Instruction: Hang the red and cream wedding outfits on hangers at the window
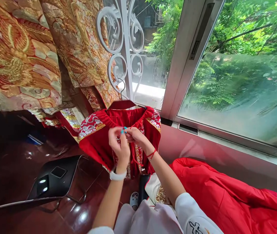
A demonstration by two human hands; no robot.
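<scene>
A red embroidered jacket (92, 143) with silver and gold trim hangs in front of me on a dark red hanger (121, 104). At its front opening, just below the collar, my left hand (119, 143) and my right hand (135, 135) meet with their fingertips close together. Both hands are closed in a pinch, the left one slightly blurred. Whatever lies between the fingers is too small or too hidden to make out. Below the hands a red cord (136, 161) hangs at the jacket front.
Gold-embroidered garments (80, 48) hang at the left. The hanger's hook meets a white scrolled metal stand (126, 48) before the window. A black chair (55, 175) stands lower left. Red fabric (216, 185) lies at the right, and a phone (188, 129) rests on the sill.
</scene>
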